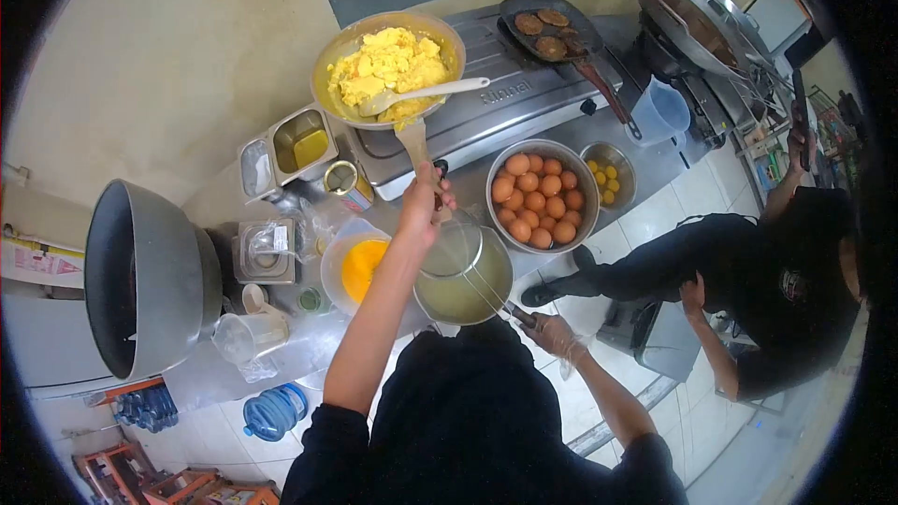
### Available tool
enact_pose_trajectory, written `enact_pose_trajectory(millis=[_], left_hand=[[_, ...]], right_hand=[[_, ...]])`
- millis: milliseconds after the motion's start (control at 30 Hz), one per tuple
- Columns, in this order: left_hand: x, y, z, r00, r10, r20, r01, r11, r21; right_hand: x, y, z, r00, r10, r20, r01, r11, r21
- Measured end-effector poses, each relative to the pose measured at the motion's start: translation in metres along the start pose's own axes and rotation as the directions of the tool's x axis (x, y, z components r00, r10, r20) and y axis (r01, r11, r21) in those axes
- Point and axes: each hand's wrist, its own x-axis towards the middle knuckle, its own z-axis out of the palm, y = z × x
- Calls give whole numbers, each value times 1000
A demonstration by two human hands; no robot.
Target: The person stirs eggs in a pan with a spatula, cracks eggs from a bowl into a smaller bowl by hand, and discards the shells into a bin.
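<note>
My left hand is closed round the beige handle of a frying pan at the stove's left end. Scrambled eggs fill the pan, and a pale spatula lies across them. My right hand, in a clear glove, grips the dark handle of a round wire strainer. The strainer is over a pot of cloudy pale yellow liquid, close to my body. Right of it stands a metal bowl of brown eggs. To the left, a plastic container holds orange-yellow liquid.
Browned patties lie in a dark grill pan on the stove. A small bowl of yolks, a clear jug and metal tubs stand nearby. A large grey pot is far left. Another person stands at right.
</note>
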Motion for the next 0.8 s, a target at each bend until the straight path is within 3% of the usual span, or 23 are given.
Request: enact_pose_trajectory(millis=[67, 133, 200, 267, 367, 467, 700, 800], left_hand=[[-8, 6, 5, 998, 28, -62, -22, 995, 100], [-11, 8, 1, 997, 32, -67, -19, 983, 181], [-17, 9, 0, 998, 53, -34, -42, 961, 274], [-15, 9, -2, 999, 44, -3, -42, 959, 279], [-22, 11, 0, 999, 46, 24, -52, 928, 370], [-29, 6, -1, 997, 79, 22, -81, 918, 387], [-5, 9, -12, 995, 74, 67, -96, 895, 435], [12, 13, -24, 990, 108, 85, -136, 863, 487]], right_hand=[[-11, 2, 7, 998, -29, -56, 30, 999, 25], [-20, 2, 18, 994, 70, -78, -63, 994, 95], [-29, 5, 30, 990, 87, -110, -82, 995, 52], [-41, 2, 34, 989, 83, -121, -78, 996, 41], [-61, -7, 41, 986, 107, -129, -79, 976, 203], [-84, -11, 55, 982, 112, -152, -88, 984, 157], [-150, -16, 101, 952, 222, -212, -157, 945, 286], [-174, -12, 122, 944, 286, -164, -232, 930, 285]])
